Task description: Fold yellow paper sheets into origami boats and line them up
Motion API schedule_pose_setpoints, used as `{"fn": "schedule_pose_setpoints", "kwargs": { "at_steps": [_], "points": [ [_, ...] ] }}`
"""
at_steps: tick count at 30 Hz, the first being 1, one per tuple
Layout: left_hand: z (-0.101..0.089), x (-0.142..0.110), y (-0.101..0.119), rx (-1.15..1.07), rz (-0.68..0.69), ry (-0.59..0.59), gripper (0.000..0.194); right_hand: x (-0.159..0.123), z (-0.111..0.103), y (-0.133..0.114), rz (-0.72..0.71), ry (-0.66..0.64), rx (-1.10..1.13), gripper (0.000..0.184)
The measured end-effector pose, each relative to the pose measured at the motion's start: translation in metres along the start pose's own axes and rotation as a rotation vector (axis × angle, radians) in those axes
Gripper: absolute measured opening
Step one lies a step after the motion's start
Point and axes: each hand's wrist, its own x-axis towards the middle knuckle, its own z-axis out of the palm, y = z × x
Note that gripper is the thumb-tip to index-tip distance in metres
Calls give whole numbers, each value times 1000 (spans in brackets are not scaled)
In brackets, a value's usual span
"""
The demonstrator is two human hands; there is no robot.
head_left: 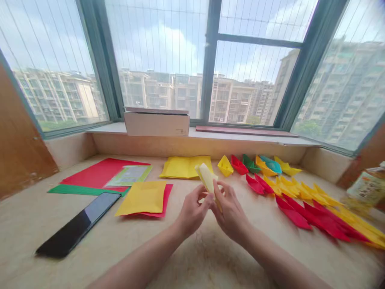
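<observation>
Both hands meet over the middle of the sill, pinching a folded piece of pale yellow paper (207, 176). My left hand (194, 208) has its thumb and fingers closed on the lower left side of the paper. On the right side, my right hand (230, 204) grips it with fingers curled behind and along the edge. The paper's upper end sticks up above the fingers; its lower part is mostly hidden by them. Behind the paper lies a creased yellow sheet (185, 166). A yellow paper boat (225, 165) stands just beyond my right hand.
Left are a yellow square sheet (142, 196) over red paper, a black phone (78, 226), red sheets (93, 172), a green strip (78, 189) and a clear packet (130, 176). Right are several red boats (325, 218) and yellow boats (288, 186), then a bottle (367, 186). A white box (156, 124) stands behind.
</observation>
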Motion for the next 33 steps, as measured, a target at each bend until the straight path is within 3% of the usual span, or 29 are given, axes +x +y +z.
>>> {"fn": "schedule_pose_setpoints", "kwargs": {
  "at_steps": [7, 12, 16, 22, 29, 33],
  "points": [
    [-5, 2, 8, -208, -135, -57, 43, 4, -9, -5, 56, 4, 186, 50],
    [-6, 1, 7, -184, -118, -79, 40, 7, -15, -2, 79, 24, 246, 42],
    [0, -2, 6, -149, -81, -18, 36, 6, -16, 3, -28, 82, 73, 52],
    [5, -1, 5, -333, -234, 92, 37, 8, -19, -2, -220, 142, -216, 61],
    [1, -1, 3, -464, -244, 90, 38, 7, -21, 0, -250, 193, -301, 75],
    [-5, 1, 5, -593, -191, 116, 35, 8, -28, 4, -241, 260, -221, 71]
  ]
}}
